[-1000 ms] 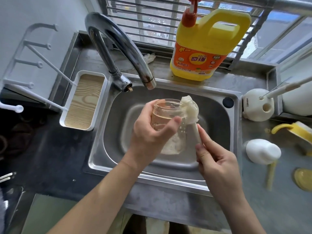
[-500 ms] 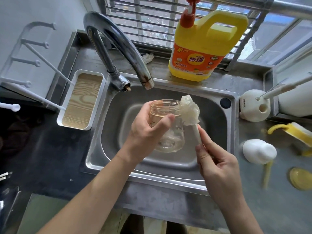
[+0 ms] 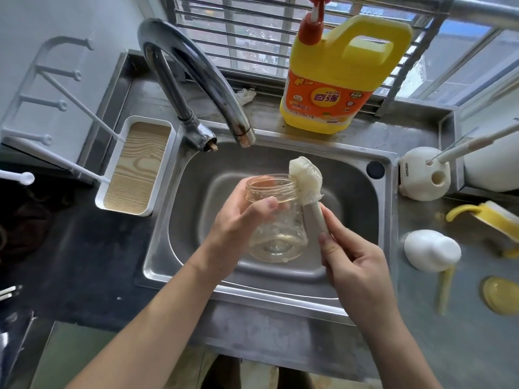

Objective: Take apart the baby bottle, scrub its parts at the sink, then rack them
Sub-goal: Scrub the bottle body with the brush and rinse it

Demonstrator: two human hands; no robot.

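My left hand (image 3: pixel 238 224) grips the clear bottle body (image 3: pixel 276 220) over the steel sink (image 3: pixel 351 161), mouth tilted up toward the tap. The bottle has no cap or teat on it. My right hand (image 3: pixel 354 261) holds the grey handle of a bottle brush (image 3: pixel 306 178); its soapy white sponge head rests against the outside of the bottle's threaded rim. The white cap (image 3: pixel 431 249), a yellow handled collar (image 3: pixel 486 216) and a yellow disc (image 3: pixel 500 296) lie on the counter to the right. A white peg rack (image 3: pixel 47 108) with a wood-look tray (image 3: pixel 140 164) stands to the left.
The curved tap (image 3: pixel 196 74) hangs over the sink's back left with no water running. A yellow detergent jug (image 3: pixel 334 80) stands on the back ledge. A white brush holder (image 3: pixel 421 172) sits at the sink's right rim. Dark counter lies to the left.
The brush head has shifted slightly along the bottle's rim and the bottle has tipped a little, showing more of its base. Both hands stay over the sink.
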